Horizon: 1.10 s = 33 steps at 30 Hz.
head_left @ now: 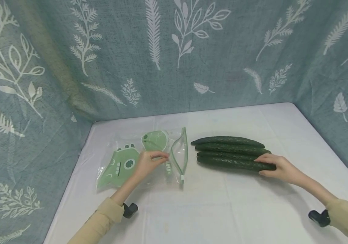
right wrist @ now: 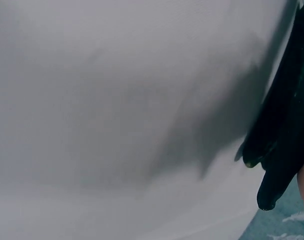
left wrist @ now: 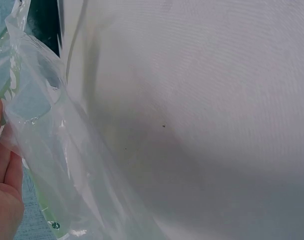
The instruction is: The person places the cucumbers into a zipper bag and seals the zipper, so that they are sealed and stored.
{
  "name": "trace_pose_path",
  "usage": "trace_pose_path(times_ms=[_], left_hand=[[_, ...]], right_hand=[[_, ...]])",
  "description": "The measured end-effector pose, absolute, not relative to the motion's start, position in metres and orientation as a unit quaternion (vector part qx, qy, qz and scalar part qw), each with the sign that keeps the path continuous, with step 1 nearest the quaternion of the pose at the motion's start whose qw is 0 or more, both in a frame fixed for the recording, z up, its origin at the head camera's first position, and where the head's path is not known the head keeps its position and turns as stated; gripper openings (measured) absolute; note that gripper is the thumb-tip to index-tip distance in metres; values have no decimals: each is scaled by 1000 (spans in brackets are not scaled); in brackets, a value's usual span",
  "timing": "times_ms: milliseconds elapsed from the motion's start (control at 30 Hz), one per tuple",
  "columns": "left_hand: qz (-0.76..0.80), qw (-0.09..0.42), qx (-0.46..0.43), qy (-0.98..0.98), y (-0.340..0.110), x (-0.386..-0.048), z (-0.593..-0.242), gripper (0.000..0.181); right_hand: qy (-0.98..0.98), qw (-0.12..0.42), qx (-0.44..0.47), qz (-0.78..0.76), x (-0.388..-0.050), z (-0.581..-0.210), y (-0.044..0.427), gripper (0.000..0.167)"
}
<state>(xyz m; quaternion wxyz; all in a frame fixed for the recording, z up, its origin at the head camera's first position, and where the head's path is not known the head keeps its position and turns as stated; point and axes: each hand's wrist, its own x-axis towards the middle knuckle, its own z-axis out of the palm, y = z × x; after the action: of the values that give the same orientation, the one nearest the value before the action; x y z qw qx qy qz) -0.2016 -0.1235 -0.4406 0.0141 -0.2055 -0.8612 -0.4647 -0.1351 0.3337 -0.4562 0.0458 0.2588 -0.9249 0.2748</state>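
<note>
Left hand point(head_left: 150, 161) pinching the limp bag point(head_left: 126, 163), right hand point(head_left: 279, 167) gripping the nearest cucumber point(head_left: 228, 163), and that one-sided pinch could let the bag's mouth point(head_left: 187, 149) sag!

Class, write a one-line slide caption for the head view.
The left hand pinches a clear, green-printed bag while the right hand grips the nearest cucumber on a white-covered table.

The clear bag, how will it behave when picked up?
The clear bag will probably flop, as its thin film creases near the left hand. It looks light, with nothing visible inside. Its zip mouth, bowed open, might sag shut.
</note>
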Motion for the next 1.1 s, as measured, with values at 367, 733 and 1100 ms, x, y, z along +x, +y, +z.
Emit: trace_pose_path(times_ms=[367, 733, 1100], left_hand=[[-468, 15, -217, -857, -125, -202, -442, 13], [-469, 19, -224, -854, -125, -202, -444, 13], [-478, 8, -223, -850, -122, -202, -444, 13]], right_hand=[[-922, 30, 252, 294, -146, -445, 311, 40], [-902, -5, 274, 333, -163, -444, 269, 40], [-878, -39, 288, 381, -179, -450, 217, 42]])
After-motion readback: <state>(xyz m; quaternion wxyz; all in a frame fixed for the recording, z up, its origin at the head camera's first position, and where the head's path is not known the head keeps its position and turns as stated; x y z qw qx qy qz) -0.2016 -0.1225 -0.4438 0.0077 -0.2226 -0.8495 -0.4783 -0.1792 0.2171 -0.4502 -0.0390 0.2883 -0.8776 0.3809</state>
